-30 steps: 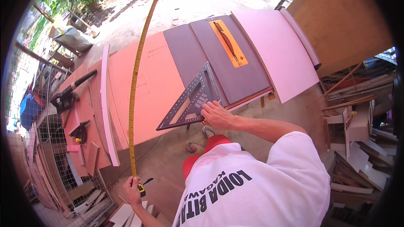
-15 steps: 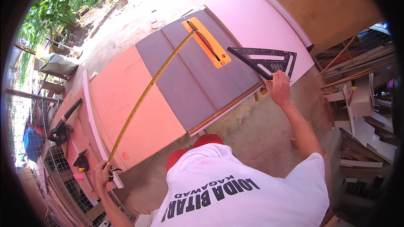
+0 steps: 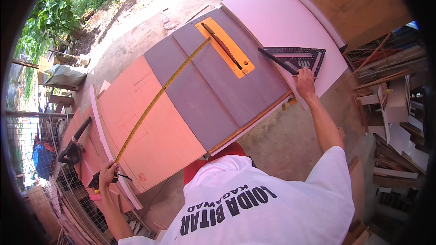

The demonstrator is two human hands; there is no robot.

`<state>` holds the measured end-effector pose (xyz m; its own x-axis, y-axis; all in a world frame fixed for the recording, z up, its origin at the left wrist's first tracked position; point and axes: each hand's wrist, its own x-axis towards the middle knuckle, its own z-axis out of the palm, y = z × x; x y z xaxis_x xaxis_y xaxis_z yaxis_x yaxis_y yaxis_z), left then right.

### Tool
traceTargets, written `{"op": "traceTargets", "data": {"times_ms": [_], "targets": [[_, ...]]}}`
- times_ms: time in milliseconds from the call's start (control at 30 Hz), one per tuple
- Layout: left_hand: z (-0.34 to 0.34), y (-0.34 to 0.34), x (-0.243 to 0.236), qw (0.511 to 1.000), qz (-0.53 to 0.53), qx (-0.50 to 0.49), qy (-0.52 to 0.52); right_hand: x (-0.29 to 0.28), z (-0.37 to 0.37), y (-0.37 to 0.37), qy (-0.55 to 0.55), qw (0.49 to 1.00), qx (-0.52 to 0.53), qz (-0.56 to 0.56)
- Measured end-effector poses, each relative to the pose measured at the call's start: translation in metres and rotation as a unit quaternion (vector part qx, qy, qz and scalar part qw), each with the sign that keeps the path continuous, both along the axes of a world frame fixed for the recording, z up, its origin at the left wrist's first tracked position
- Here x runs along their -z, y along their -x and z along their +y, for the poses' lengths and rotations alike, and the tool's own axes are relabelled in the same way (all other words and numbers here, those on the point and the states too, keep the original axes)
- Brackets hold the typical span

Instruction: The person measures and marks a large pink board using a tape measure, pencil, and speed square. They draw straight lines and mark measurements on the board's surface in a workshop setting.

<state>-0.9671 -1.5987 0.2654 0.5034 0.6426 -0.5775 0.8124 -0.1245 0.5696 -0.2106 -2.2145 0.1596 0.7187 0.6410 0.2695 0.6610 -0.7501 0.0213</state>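
My left hand is closed round the yellow-and-black tape measure case at the lower left. Its extended yellow blade slants up across the salmon board and grey saw table to the orange insert plate with its slotted opening. Out to the right, my right hand grips a black triangular square by its lower side, with a small slim item, perhaps a pencil, in the fingers. The square lies over the pink sheet, near the saw table's right edge.
A black blower and other tools lie on boards at the left, beside a wire-mesh fence. A large plywood panel stands at upper right. Offcuts are piled at the right. Concrete floor surrounds the table.
The square has swung from the middle over to the right onto the pink sheet. The tape's far end has dropped from beyond the boards to the orange plate. The view has shifted.
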Motion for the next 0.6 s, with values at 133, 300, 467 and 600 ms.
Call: {"op": "traceTargets", "data": {"times_ms": [133,300,467,600], "targets": [[0.036,-0.026,0.009,1.0,-0.004,0.021,0.006,0.005,0.001,0.006,-0.013,0.999,0.039,0.035],[0.095,-0.034,0.033,0.999,-0.024,0.023,0.031,-0.024,0.037,0.053,-0.092,0.989,0.118,-0.007],[0.148,-0.065,0.041,0.996,-0.051,0.075,0.02,-0.034,0.067,0.153,-0.183,0.973,0.129,0.047],[0.179,-0.075,0.052,0.993,-0.051,0.108,0.021,-0.043,0.091,0.256,-0.262,0.949,0.144,0.104]]}}
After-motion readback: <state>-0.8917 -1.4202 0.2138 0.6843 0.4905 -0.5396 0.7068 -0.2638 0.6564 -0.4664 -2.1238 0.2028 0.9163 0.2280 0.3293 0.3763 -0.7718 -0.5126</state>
